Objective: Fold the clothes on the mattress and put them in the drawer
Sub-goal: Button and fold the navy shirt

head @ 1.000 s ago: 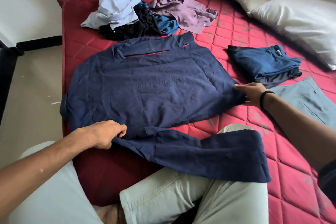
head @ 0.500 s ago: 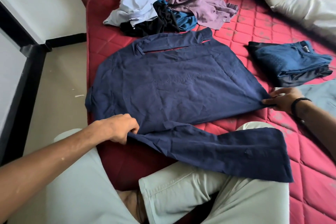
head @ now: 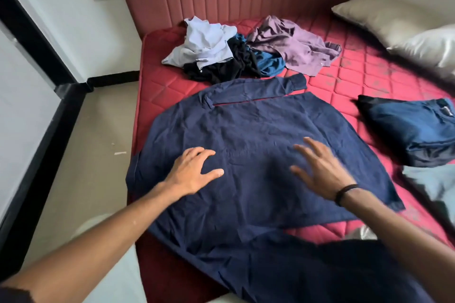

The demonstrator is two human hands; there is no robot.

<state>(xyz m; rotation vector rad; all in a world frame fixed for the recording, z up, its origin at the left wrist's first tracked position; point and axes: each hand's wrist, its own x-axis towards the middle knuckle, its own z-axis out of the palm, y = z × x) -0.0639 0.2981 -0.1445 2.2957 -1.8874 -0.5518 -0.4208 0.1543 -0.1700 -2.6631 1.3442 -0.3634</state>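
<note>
Both hands have let go of the shirt's edges since a second ago and moved onto its middle. The left hand (head: 194, 172) lies palm down on the navy shirt (head: 246, 145), fingers spread and straight. The shirt lies flat on the red mattress (head: 357, 81), one sleeve laid along its far edge, its near part draped toward the person's lap. The right hand (head: 320, 170), blurred, is over the shirt with fingers spread; whether it touches the cloth I cannot tell. Beyond the shirt sits a heap (head: 246, 49) of unfolded clothes. Right of the shirt lies folded jeans (head: 413, 128), with pillows (head: 406, 29) farther back.
</note>
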